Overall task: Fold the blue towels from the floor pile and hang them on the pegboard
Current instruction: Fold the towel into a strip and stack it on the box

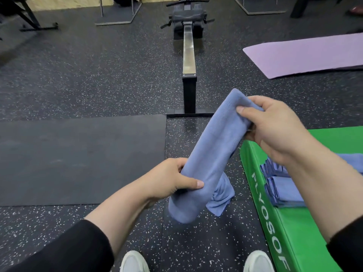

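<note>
So I see one soft blue cloth towel [211, 154] in midair, left hand [169, 179] pinching its low end, right hand [275, 126] gripping the top. Folded blue towels [282, 190], count unclear, sit on one green padded box [294, 228] reading "PLYOSOF".

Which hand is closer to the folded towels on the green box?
Right. The right hand hovers just above the folded towels, while the left hand is off to their left.
</note>
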Available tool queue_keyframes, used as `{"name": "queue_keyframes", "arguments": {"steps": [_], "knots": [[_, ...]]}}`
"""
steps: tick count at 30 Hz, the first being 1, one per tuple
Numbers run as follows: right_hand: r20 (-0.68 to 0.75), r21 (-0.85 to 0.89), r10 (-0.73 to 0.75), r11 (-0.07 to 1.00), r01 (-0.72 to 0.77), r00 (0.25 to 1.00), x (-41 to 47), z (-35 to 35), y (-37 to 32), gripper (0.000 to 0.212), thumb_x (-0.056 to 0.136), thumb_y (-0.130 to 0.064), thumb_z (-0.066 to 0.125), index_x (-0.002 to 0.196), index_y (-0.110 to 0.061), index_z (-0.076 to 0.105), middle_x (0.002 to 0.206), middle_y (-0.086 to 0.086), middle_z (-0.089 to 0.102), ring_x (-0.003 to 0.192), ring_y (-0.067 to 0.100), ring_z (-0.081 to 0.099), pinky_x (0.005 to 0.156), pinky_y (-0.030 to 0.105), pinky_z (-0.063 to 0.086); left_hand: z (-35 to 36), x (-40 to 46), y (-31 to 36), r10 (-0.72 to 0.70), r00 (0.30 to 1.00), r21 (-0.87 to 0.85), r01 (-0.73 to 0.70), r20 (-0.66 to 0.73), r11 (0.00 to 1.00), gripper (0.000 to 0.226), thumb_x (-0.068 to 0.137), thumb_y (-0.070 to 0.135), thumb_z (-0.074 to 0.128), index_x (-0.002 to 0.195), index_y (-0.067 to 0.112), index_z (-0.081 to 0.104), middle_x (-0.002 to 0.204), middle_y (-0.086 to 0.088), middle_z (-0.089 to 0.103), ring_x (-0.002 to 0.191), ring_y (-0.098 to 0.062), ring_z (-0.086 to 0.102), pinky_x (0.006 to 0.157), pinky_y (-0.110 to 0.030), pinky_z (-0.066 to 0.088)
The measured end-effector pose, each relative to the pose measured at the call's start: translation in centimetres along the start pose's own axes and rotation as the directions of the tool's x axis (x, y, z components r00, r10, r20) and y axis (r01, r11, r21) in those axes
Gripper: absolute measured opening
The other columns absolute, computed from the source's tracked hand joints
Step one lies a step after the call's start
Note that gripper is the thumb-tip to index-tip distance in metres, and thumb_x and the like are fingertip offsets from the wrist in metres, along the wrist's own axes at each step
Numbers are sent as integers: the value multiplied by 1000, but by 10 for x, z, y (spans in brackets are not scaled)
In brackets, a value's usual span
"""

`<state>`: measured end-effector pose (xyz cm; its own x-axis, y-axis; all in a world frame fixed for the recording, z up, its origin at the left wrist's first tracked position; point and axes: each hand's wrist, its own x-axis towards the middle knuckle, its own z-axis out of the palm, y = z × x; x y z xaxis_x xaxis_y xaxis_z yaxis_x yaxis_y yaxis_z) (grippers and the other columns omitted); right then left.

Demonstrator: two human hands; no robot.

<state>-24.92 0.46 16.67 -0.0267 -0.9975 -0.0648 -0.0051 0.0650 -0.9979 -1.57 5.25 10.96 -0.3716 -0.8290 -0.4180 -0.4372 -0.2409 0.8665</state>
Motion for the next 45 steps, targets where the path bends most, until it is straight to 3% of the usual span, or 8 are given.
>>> {"name": "queue_keyframes", "arguments": {"steps": [10, 13, 18, 23, 30, 34, 40, 45], "knots": [[-161, 212, 119, 974, -84, 980, -13, -60, 6, 13, 102, -8, 52, 108, -11, 64, 100, 12, 67, 88, 21, 67, 82, 39, 62, 0, -10, -29, -108, 986, 145, 126, -126, 981, 24, 82, 32, 70, 85, 8, 65, 69, 4, 58, 64, -14, 47, 65, -31, 34], [-181, 153, 162, 979, -134, 970, -26, -75, 9, 11, 101, -13, 56, 95, -18, 63, 96, 6, 69, 84, 19, 67, 78, 40, 61, 0, -15, -27, -79, 976, 39, 89, -205, 995, 30, 82, 36, 68, 88, 7, 62, 73, 3, 58, 69, -16, 47, 66, -32, 32], [-262, 241, 222, 957, -160, 939, -49, -116, 5, 16, 100, -13, 58, 85, -19, 60, 88, 2, 71, 84, 16, 70, 79, 36, 61, 13, -18, -15, -41, 999, -75, 40, -20, 996, 26, 83, 9, 79, 107, 16, 70, 98, -16, 73, 80, -19, 66, 70, -36, 54], [-344, 84, 261, 965, -248, 902, -75, -196, -5, 20, 97, -12, 63, 78, -18, 61, 75, -1, 70, 83, 18, 66, 88, 38, 55, 45, 7, 12, 49, 983, -171, -80, -180, 982, 7, 90, 11, 73, 94, 15, 74, 70, 3, 65, 61, -11, 53, 60, -28, 44], [-524, 6, 310, 933, -360, 794, -105, -300, 32, 15, 95, -15, 68, 84, -15, 59, 78, 5, 63, 73, 17, 61, 64, 29, 58, 118, 56, 49, 138, 971, -209, -179, -196, 961, 13, 90, 24, 72, 102, 20, 68, 91, -4, 69, 70, -14, 61, 58, -30, 52], [-582, -42, 344, 892, -449, 737, -109, -337, 81, 16, 97, -6, 64, 84, -11, 55, 85, 10, 57, 76, 18, 58, 60, 29, 61, 172, 89, 38, 43, 985, -240, -83, -169, 967, 14, 92, 26, 67, 106, 23, 67, 108, -10, 70, 98, -33, 67, 83, -52, 59], [-658, -315, 318, 707, -633, 682, -103, -395, 159, 14, 89, 6, 61, 102, 10, 63, 93, 17, 63, 86, 31, 63, 87, 51, 59, 253, 136, 4, -105, 984, -236, 69, -143, 969, 32, 90, 5, 55, 118, 20, 60, 96, -4, 63, 74, -23, 56, 70, -42, 57], [-717, -414, 247, 602, -683, 652, -82, -431, 205, 36, 80, -6, 66, 116, -6, 69, 86, 19, 72, 81, 36, 72, 77, 52, 62, 280, 171, -14, -86, 977, -143, 59, -197, 988, 38, 92, 9, 57, 126, 26, 53, 88, -7, 63, 68, -22, 55, 77, -60, 57]]}}
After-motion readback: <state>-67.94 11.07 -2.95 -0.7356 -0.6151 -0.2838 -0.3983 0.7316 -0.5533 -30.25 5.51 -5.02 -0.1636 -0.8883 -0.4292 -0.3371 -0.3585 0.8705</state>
